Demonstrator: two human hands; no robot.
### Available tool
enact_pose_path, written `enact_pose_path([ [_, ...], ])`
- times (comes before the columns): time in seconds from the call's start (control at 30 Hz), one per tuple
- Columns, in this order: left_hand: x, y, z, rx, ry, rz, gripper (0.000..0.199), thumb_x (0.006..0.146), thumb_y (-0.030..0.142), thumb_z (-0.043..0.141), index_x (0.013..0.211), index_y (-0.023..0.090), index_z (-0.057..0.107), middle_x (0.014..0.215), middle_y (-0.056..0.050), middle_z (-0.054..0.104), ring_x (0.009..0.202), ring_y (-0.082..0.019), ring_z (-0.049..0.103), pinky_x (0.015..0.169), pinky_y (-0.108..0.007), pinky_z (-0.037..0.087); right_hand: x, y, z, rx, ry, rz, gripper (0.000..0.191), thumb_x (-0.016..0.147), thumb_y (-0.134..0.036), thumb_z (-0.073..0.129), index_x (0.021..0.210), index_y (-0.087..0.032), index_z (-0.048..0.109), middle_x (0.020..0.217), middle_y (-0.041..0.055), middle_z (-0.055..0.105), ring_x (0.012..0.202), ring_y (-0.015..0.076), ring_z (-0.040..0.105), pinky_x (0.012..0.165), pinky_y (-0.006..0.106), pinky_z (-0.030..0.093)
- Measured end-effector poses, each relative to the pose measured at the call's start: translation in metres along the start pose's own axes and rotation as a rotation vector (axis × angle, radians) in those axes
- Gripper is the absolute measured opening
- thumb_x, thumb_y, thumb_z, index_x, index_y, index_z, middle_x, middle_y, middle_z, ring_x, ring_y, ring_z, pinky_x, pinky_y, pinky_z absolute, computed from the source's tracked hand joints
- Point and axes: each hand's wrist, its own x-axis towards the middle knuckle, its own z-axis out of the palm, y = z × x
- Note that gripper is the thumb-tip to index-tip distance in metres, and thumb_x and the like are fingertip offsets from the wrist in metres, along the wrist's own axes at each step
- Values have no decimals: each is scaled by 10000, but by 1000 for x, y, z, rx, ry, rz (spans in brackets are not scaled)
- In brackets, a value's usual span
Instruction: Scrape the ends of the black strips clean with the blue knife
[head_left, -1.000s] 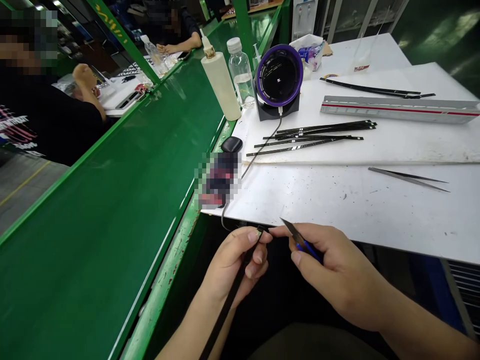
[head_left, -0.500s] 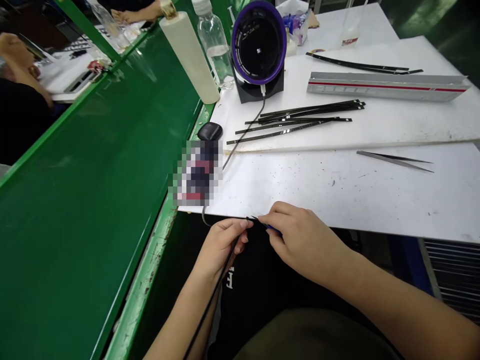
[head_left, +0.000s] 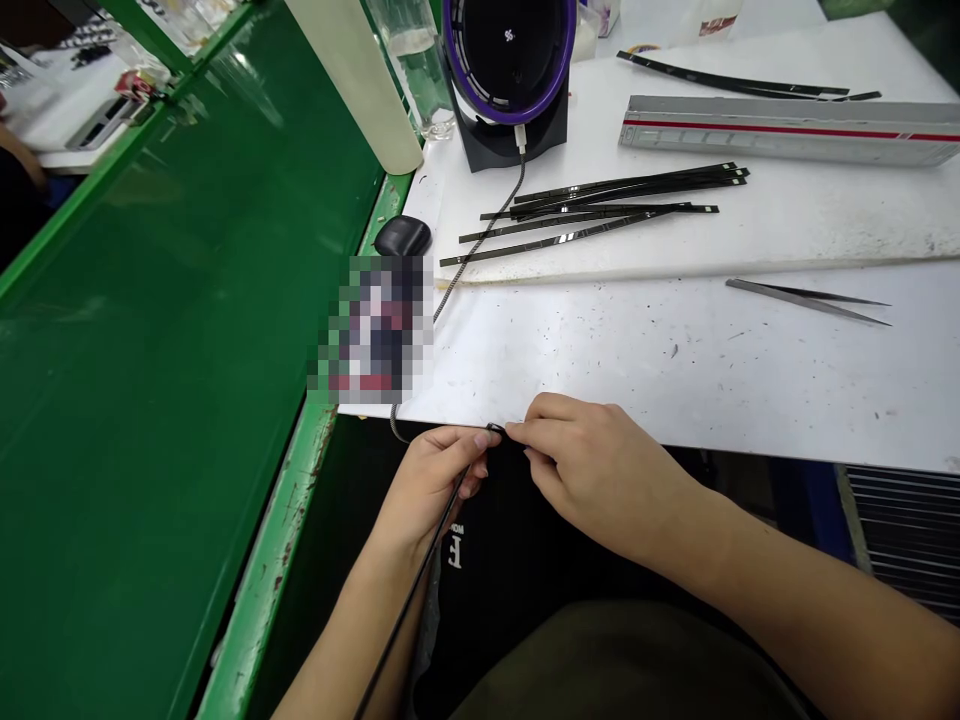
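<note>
Near the table's front edge, my left hand [head_left: 439, 475] pinches a long thin black strip [head_left: 411, 590] close to its upper end. From there the strip trails down along my left forearm. My right hand [head_left: 574, 440] is closed, its fingertips right beside that end. It grips a thin dark-tipped tool, mostly hidden by the fingers; a blue part showed earlier. Several similar black strips [head_left: 592, 212] lie on a white foam sheet [head_left: 825, 225]. A pair of metal tweezers [head_left: 806, 301] rests on the white tabletop [head_left: 585, 350].
A purple-rimmed fan [head_left: 510, 60] with a cable [head_left: 491, 235] stands at the back beside a clear bottle [head_left: 420, 75] and a pale roll [head_left: 356, 80]. A long grey box [head_left: 787, 130] lies on the foam. A green partition [head_left: 187, 330] borders the left.
My view has tipped lower, so the table items sit higher. My right fingertips have come closer to the strip's end, and the tool's blue part is now hidden.
</note>
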Motion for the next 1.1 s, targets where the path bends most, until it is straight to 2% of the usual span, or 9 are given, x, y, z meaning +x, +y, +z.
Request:
enact_pose_path([
  [0.37,0,1,1,-2,3,-14,210,694,336,769,729,135,721,496,33,525,382,-33,370,374,-170,215,2,1,2,-4,-10,-10,309,931,-71,462,1124,-175,679,929,15,617,747,129,587,680,278,486],
  [0.67,0,3,0,25,18,-28,224,684,338,767,628,143,673,498,23,530,395,-46,379,369,-181,215,2,-2,4,-89,-47,-39,256,898,-38,450,955,-169,663,864,6,588,639,124,522,570,286,426],
  [0.87,0,-3,0,-30,15,-3,195,694,321,764,697,135,708,502,32,538,380,-36,375,379,-179,205,-3,-7,11,-195,-87,-29,293,911,-26,432,1078,-132,647,998,48,607,731,153,584,572,299,452],
  [1.0,-5,-2,-1,-111,-48,3,191,712,322,749,734,135,724,498,38,536,367,-26,356,386,-176,218,-6,-6,14,-116,-19,6,297,909,-29,427,1060,-134,661,965,46,613,690,156,581,589,316,481],
  [1.1,-14,2,-3,-119,-63,17,202,714,335,744,736,135,728,486,32,538,360,-35,362,379,-186,215,-8,-4,11,95,91,71,317,901,-60,468,1129,-187,648,971,20,620,758,155,598,681,318,501],
])
